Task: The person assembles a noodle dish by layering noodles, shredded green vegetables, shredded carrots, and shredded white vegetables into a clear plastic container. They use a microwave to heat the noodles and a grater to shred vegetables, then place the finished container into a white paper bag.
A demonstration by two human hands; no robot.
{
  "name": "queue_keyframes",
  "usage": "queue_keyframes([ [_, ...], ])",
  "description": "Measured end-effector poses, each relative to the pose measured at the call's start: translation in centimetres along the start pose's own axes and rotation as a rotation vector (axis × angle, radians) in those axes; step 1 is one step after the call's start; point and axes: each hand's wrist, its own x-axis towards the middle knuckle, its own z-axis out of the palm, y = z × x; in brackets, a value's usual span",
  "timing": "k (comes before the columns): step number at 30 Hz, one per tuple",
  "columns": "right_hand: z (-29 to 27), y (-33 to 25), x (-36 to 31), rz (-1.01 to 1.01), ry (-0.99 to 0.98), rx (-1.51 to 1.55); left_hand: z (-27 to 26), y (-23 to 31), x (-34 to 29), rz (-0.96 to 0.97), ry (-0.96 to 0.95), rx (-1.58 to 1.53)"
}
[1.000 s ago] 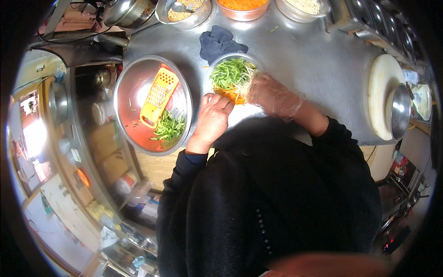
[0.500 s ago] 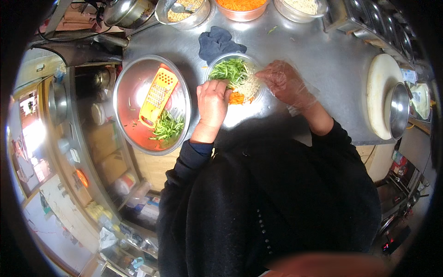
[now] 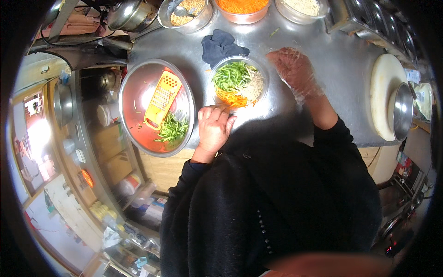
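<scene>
A clear round bowl (image 3: pixel 265 92) stands on the counter in front of me. It holds green cucumber shreds (image 3: pixel 230 76), orange carrot shreds (image 3: pixel 233 99) and pale shreds (image 3: pixel 254 84), each in its own section. Just off its near left edge is my bare left hand (image 3: pixel 215 128), fingers curled and tips out of sight; I cannot tell whether they touch the rim. My right hand (image 3: pixel 295 71), in a clear plastic glove, hovers right of the bowl, apart from it. Its fingers are blurred by motion and glove.
Left stands a large steel bowl (image 3: pixel 123 117) with a yellow grater (image 3: pixel 161 102) and green shreds (image 3: pixel 173 128). A dark cloth (image 3: pixel 222 48) lies behind the clear bowl. Filled bowls of carrot (image 3: pixel 243 5) and pale shreds (image 3: pixel 302 7) line the back. A white round board (image 3: pixel 382 97) is at right.
My left hand has drawn back toward me from over the clear bowl's left side to its near edge. My right hand has moved up and right, away from the pale shreds.
</scene>
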Motion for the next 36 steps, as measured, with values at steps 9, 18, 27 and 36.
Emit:
queue_keyframes([
  [9, -0.4, 0.3, -1.1, 0.035, -0.059, -0.002, -0.4, 0.2, 1.7, 0.053, -0.15, 0.138],
  [18, -0.5, 1.3, -1.2, 0.143, -0.046, 0.007, 1.2, 2.6, 5.0, 0.275, -0.225, 0.036],
  [27, -1.9, -0.1, -0.7, 0.204, -0.235, 0.175, 0.6, 3.0, 7.0, 0.051, -0.062, -0.214],
  [36, -0.7, -7.9, -0.6, 0.288, -0.845, 1.003, -2.9, 2.0, 2.3, -0.089, 0.178, -0.505],
])
